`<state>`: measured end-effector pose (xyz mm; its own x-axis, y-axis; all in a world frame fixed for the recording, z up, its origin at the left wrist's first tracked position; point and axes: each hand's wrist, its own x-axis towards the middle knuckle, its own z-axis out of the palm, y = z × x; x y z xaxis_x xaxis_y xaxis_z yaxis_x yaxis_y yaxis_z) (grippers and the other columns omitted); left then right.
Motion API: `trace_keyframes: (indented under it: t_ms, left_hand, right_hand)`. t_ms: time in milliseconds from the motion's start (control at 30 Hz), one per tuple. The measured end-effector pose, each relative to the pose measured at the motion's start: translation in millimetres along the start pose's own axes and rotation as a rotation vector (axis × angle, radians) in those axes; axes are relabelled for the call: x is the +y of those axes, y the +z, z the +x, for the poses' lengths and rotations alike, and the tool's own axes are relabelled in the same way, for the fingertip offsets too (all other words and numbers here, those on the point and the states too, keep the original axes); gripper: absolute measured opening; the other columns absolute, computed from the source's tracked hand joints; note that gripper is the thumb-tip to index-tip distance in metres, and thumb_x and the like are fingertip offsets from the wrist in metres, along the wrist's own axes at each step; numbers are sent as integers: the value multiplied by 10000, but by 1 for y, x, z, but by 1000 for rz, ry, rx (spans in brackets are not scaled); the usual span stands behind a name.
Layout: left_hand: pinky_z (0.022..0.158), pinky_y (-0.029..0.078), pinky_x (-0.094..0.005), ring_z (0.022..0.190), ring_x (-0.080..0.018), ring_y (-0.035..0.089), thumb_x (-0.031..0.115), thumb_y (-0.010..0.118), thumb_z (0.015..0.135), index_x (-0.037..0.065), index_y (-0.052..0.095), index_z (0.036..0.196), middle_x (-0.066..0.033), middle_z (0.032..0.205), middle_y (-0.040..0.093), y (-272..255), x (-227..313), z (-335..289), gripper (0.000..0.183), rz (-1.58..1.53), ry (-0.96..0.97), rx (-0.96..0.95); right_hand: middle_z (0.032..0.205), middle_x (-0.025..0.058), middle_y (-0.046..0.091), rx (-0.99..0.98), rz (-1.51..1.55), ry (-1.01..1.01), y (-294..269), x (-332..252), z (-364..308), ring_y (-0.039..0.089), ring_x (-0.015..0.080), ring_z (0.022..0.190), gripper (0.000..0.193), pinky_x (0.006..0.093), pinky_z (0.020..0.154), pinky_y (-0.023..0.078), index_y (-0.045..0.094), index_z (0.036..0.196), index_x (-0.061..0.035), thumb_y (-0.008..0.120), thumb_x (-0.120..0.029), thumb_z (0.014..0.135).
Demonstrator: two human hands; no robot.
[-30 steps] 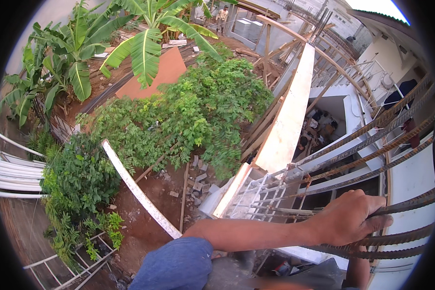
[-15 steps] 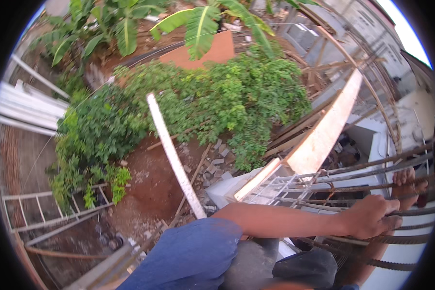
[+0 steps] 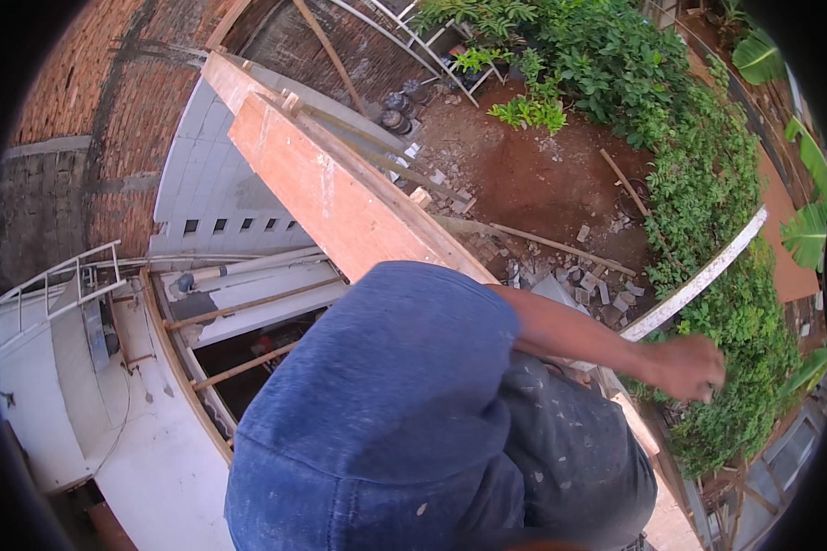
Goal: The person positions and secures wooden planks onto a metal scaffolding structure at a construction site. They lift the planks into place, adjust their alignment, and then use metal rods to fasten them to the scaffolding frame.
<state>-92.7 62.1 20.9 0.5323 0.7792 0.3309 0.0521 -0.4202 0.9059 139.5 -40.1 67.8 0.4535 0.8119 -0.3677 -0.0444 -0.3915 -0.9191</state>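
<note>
My left hand (image 3: 689, 367) is stretched out to the right, its fingers curled closed. Whatever they may hold is hidden from me. It appears in front of the green shrubs (image 3: 740, 340), close to the lower end of a long whitish board (image 3: 698, 275). A blue sleeve (image 3: 386, 367) covers my upper arm and fills the lower middle of the view. Below the forearm are my dark, paint-spotted trousers (image 3: 570, 450). My right hand is out of the picture.
A long plywood formwork panel (image 3: 331, 193) runs from beside my shoulder to the upper left. Far below lie rubble blocks (image 3: 597, 285) on reddish soil (image 3: 542, 174). At left are a roof opening (image 3: 239, 367) crossed by wooden battens, a white ladder-like frame (image 3: 55, 294) and a brick wall (image 3: 73, 83).
My view has swung far to the left, bringing in the brick wall and roof opening. My left hand has come off the steel bars, which are out of view along with my right hand.
</note>
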Motion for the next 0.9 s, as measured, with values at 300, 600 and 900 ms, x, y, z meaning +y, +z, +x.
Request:
trace_keyframes:
  t_ms: [300, 600, 900]
  left_hand:
    - [992, 400, -391, 1153, -289, 546, 299, 576, 922, 23, 646, 1070, -163, 1160, 621, -225, -22, -314, 321, 477, -1204, 471]
    - [1067, 345, -390, 1253, -268, 471, 432, 448, 982, 64, 602, 1243, -148, 1296, 562, -151, 38, -303, 476, -190, -1138, 286]
    - [964, 435, -376, 1130, -301, 574, 270, 572, 868, 45, 607, 1212, -158, 1192, 624, -118, 23, -241, 413, -246, -883, -164]
  right_hand:
    - [764, 56, 490, -124, -58, 30, 21, -4, 17, 463, 151, 667, 640, 278, 608, 400, 517, 971, -36, 324, -645, 940]
    - [733, 46, 469, -102, -41, 25, 8, -1, 23, 437, 141, 630, 638, 269, 579, 385, 514, 948, -39, 319, -646, 941]
    - [701, 36, 447, -32, 12, -19, -17, 3, 26, 412, 132, 592, 636, 261, 549, 369, 510, 924, -42, 315, -647, 941]
